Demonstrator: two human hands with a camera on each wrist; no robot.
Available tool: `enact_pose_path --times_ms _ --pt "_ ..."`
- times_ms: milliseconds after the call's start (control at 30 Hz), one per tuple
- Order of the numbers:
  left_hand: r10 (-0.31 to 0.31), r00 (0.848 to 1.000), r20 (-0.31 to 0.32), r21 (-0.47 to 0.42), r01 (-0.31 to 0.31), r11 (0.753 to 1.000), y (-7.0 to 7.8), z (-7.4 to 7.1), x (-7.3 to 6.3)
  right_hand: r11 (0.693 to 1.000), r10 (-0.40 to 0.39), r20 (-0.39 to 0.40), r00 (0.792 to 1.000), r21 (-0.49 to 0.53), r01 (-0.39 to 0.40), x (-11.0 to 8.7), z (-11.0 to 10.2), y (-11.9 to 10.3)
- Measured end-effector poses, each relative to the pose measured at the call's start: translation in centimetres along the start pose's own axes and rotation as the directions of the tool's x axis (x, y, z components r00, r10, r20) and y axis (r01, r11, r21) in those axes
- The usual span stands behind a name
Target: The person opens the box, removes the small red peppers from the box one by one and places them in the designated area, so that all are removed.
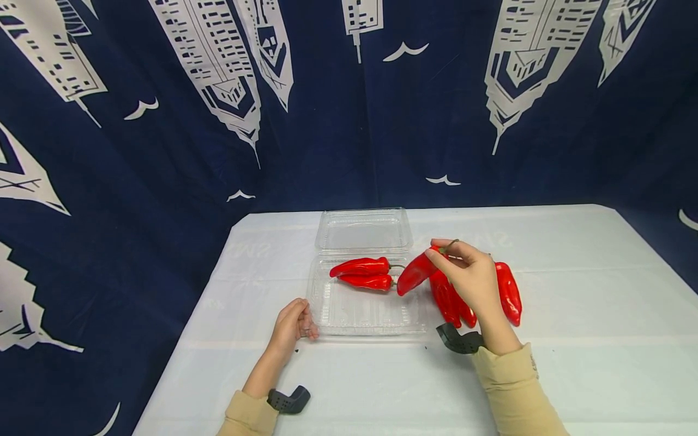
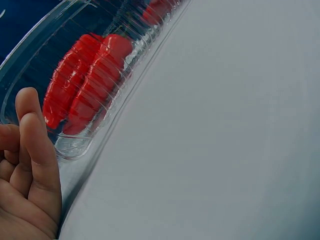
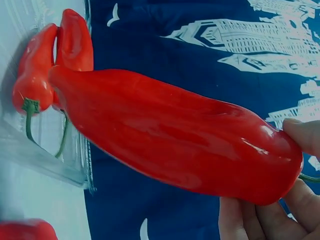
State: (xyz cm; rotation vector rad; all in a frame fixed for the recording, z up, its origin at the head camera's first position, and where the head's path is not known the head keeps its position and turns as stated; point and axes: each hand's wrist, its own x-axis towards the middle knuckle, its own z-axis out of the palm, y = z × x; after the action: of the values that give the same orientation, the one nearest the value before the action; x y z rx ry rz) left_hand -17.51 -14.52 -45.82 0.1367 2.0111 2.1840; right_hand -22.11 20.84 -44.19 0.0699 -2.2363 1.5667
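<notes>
A clear plastic clamshell container (image 1: 360,324) lies on the table with its lid (image 1: 364,230) folded back. Inside its far part are two red peppers (image 1: 360,266), side by side, green stems toward the right. My right hand (image 1: 471,275) holds another red pepper (image 3: 175,135) by its stem end, between thumb and fingers. That pepper hangs tilted above the container's right edge, its tip toward the left. At the container's left side, my left hand (image 1: 294,327) pinches the rim with curled fingers (image 2: 40,145). Part of that grip is hidden.
Several more red peppers lie on the white table (image 1: 589,363) right of the container, some partly hidden behind my right hand; one red pepper (image 1: 508,293) is farther right. A dark blue printed cloth (image 1: 349,151) hangs behind the table.
</notes>
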Motion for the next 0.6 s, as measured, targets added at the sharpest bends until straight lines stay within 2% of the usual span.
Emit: enact_pose_path --times_ms 67,100,200,367,600 --pt "-0.001 1.000 0.001 0.000 0.001 1.000 0.0 0.0 0.0 0.999 0.033 -0.002 0.999 0.032 -0.033 -0.6 -0.5 -2.6" --pt "-0.002 1.000 0.000 0.000 0.002 1.000 0.0 0.0 0.0 0.999 0.045 -0.023 0.999 0.001 -0.045 -0.6 -0.5 -2.8" --pt "-0.006 1.000 0.000 0.005 0.006 1.000 0.1 0.0 0.0 0.998 0.064 -0.025 0.998 -0.002 -0.064 -1.3 -1.2 -5.6" --pt "-0.007 1.000 0.000 0.011 0.007 1.000 0.1 0.0 -0.1 0.995 0.085 -0.033 0.996 -0.055 -0.086 -2.0 -1.9 -8.5" --pt "-0.017 1.000 -0.016 -0.021 0.017 1.000 -1.7 -0.8 0.9 0.991 0.110 -0.070 0.991 -0.073 -0.115 -2.0 -2.6 -9.1"
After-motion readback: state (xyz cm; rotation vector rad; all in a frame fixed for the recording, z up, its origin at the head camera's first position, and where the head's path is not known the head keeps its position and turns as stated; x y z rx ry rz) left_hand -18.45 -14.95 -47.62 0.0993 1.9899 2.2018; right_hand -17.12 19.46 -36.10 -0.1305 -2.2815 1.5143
